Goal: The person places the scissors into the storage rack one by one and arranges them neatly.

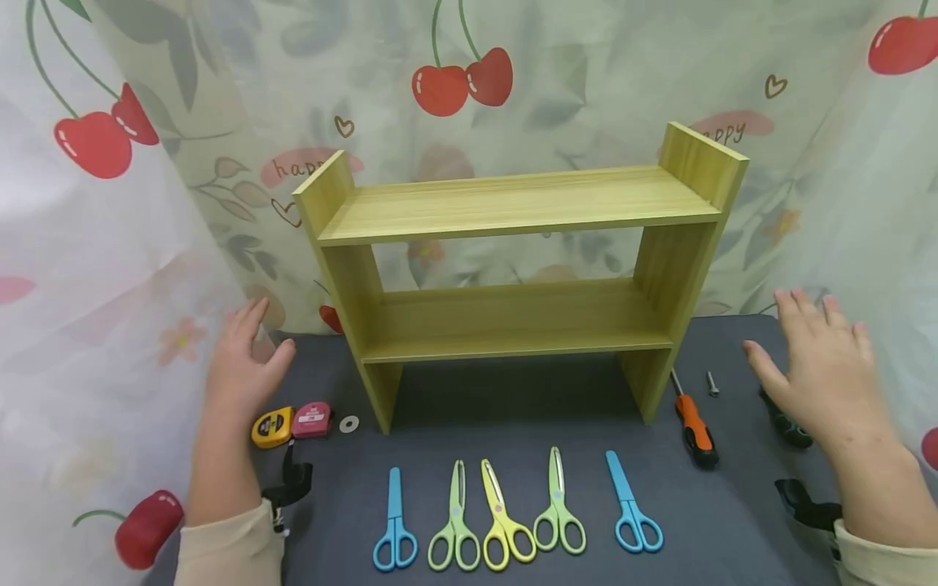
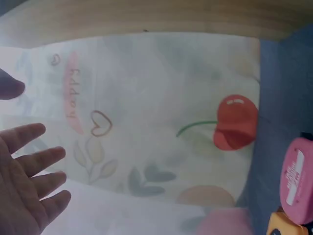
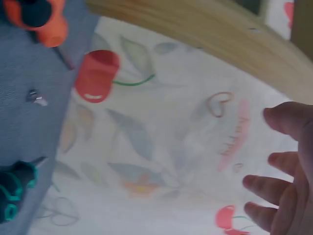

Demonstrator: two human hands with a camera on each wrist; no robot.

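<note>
A two-tier wooden shelf [image 1: 513,203] stands upright near the back of the dark table. My left hand [image 1: 245,366] is raised to the left of it, fingers spread and apart from the wood; the left wrist view shows the same hand [image 2: 29,181] holding nothing. On the other side, my right hand [image 1: 828,366] hovers with extended fingers, also apart from the shelf. In the right wrist view that hand [image 3: 288,181] is bare, beside the shelf's side panel [image 3: 210,39]. Below my left hand lie a yellow tape measure [image 1: 272,427] and a pink tape measure [image 1: 311,420].
In front lie blue scissors [image 1: 396,541], green scissors [image 1: 454,529], yellow scissors [image 1: 501,529], more green scissors [image 1: 559,517] and blue scissors [image 1: 636,517]. An orange-black screwdriver [image 1: 696,427], a bolt [image 1: 712,384] and a washer [image 1: 349,424] lie beside the shelf. A printed curtain [image 1: 513,138] hangs behind.
</note>
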